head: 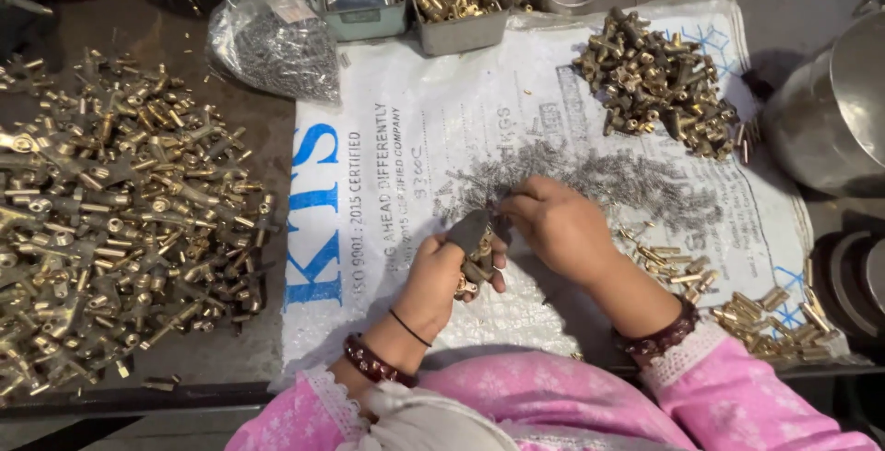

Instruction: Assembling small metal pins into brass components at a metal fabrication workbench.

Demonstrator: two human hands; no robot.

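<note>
A broad heap of brass fittings point(120, 220) fills the left of the frame, spread over the dark counter point(267, 137) and cut off at the left edge. Above it, upper middle-left, lies a clear bag of small grey metal parts point(281, 50). A white printed sack point(387, 147) covers the middle of the counter.

Low in the centre, the left hand point(442, 276) rises from a pink sleeve, wrist bent back, fingers curled tight around a small brass piece point(477, 262); its long axis runs roughly up-down in the frame, tilted slightly right, with a dark flat end toward the top. Much of it is hidden by the fingers, so its exact shape is hard to make out.

Just right, the right hand point(560, 230) arches palm down, fingertips pinched together at the top of the brass piece; whatever they pinch is too small to see. Beyond them lies a scatter of thin grey pins point(627, 179). Upper right sits a second brass pile point(659, 82); a few loose brass bits point(765, 317) lie lower right.
</note>
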